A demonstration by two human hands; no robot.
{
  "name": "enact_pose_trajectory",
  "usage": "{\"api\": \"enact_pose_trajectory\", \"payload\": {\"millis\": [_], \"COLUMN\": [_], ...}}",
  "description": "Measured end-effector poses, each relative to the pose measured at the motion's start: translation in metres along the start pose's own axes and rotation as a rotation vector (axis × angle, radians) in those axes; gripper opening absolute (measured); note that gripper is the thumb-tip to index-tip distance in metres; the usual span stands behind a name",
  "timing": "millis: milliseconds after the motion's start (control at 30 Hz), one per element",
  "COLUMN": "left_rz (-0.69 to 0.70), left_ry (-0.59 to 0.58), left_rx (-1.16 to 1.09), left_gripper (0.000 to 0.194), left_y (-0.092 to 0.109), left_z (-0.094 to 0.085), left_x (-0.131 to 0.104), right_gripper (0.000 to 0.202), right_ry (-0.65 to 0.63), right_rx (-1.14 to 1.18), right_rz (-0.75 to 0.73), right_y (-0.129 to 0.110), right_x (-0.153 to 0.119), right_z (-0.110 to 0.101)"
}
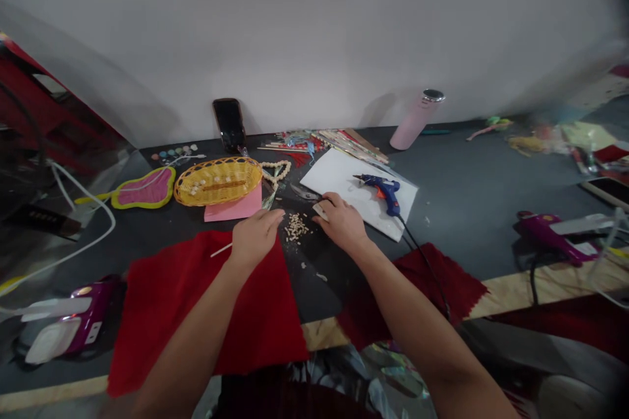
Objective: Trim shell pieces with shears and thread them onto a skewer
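My left hand is closed around a thin pale stick, whose end sticks out to the left over the red cloth. My right hand is closed with a small pale flat piece at its fingertips; its kind is unclear. Between the hands lies a small heap of short cut stick pieces on the dark table. Just beyond the right fingers are pliers or cutters, their handles partly hidden by the hand.
A yellow woven basket rests on pink card at left. A blue glue gun lies on white sheets, its cord running toward me. A phone and pink tumbler stand at the back. Purple devices sit at the sides.
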State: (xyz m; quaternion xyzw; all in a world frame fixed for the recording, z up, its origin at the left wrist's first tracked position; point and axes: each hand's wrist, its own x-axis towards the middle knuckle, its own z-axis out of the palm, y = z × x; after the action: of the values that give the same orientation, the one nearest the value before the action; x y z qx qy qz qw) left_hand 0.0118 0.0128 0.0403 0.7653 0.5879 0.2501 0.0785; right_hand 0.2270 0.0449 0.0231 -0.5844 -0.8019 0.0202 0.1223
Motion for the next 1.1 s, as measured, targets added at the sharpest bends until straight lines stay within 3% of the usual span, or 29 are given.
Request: {"api": "enact_pose_trajectory", "payload": {"millis": [100, 167, 233, 333, 433, 567, 667, 833, 1100], "left_rz": [-0.01, -0.033, -0.142, -0.356, -0.496, -0.662, -0.723, -0.707, -0.643], "left_ry": [0.054, 0.127, 0.149, 0.065, -0.039, -0.146, -0.205, -0.234, -0.281], "left_rx": [-0.106, -0.357, -0.729, -1.28, -1.561, -1.683, -1.665, -1.605, -1.648], "left_gripper": [0.026, 0.024, 0.024, 0.03, 0.041, 0.043, 0.039, 0.035, 0.035], "left_y": [0.013, 0.019, 0.022, 0.017, 0.002, -0.013, -0.012, -0.005, -0.011], "left_z": [-0.012, -0.022, -0.031, -0.035, -0.023, 0.007, 0.02, 0.021, 0.023], "left_x": [-0.003, -0.002, -0.001, 0.004, 0.008, 0.01, 0.009, 0.008, 0.001], "right_gripper": [0.031, 0.032, 0.034, 0.035, 0.032, 0.023, 0.022, 0.02, 0.023], "right_ry": [-0.003, -0.006, -0.004, 0.007, 0.047, 0.137, 0.068, -0.058, -0.121], "right_rx": [-0.034, -0.048, -0.055, -0.043, -0.012, 0.078, 0.156, 0.141, 0.083], "right_rz": [-0.014, -0.006, 0.022, 0.05, 0.04, -0.089, -0.259, -0.305, -0.282], "right_y": [-0.001, 0.0, 0.001, 0.002, 0.001, -0.002, -0.006, -0.013, -0.016], "right_x": [0.0, 0.0, -0.001, 0.0, 0.001, 0.002, 0.0, -0.005, -0.005], "right_z": [0.002, 0.003, 0.003, 0.002, 0.001, -0.002, -0.004, -0.003, 0.0]}}
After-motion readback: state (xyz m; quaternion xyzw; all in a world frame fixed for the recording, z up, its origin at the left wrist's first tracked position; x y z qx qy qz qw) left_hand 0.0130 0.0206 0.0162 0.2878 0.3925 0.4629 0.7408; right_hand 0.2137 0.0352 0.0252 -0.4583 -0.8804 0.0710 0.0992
